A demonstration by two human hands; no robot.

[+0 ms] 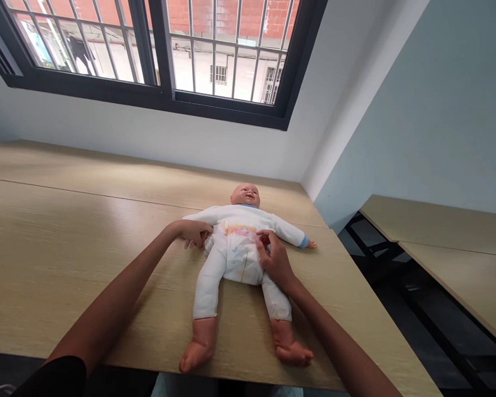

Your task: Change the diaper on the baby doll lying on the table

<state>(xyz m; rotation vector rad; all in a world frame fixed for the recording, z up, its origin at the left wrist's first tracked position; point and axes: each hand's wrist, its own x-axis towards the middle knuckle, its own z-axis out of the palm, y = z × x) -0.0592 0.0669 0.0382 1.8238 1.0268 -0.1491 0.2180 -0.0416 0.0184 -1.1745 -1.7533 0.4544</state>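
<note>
A baby doll (248, 194) in a white outfit with blue cuffs lies on its back, feet toward me. A white diaper (243, 259) with a coloured print on its waistband covers its hips, over the clothing. My left hand (196, 232) is at the diaper's left side, fingers curled on its white edge beside the doll's arm. On the other side, my right hand (276, 258) pinches the diaper's front edge near the waistband, thumb and forefinger together. The exact bit under the fingertips is partly hidden.
The doll rests on a light wooden table (86, 248) with a seam across it. A barred window (165, 55) is set in the wall behind. Another wooden table (450, 237) stands at the right, past a gap with dark metal legs.
</note>
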